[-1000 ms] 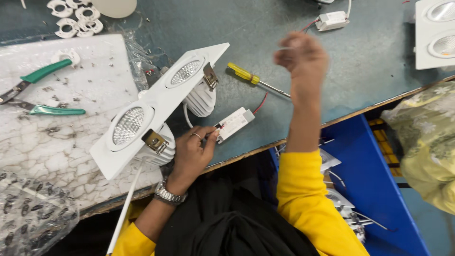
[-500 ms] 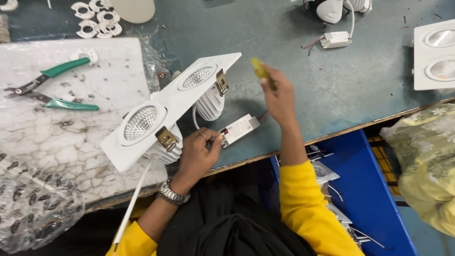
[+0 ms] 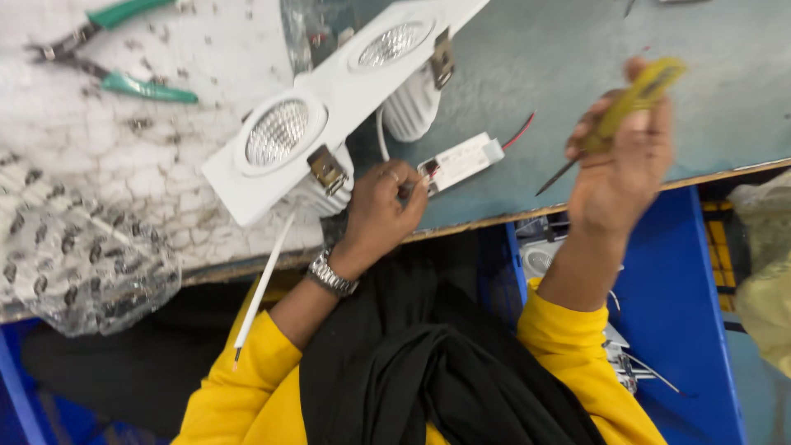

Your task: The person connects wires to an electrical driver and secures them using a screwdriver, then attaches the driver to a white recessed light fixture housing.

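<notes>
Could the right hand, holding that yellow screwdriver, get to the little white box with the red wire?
Probably yes. The right hand with the yellow-handled screwdriver hovers beside the small white rectangular driver box, bare table between; the left hand only touches its near end.

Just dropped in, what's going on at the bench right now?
A person in yellow sleeves works at a grey bench. The left hand pinches the end of a small white driver box lying beside a white twin-lamp fitting. The right hand is raised above the bench edge, gripping a yellow-handled screwdriver, tip pointing down-left. Green-handled pliers lie untouched on the white sheet.
</notes>
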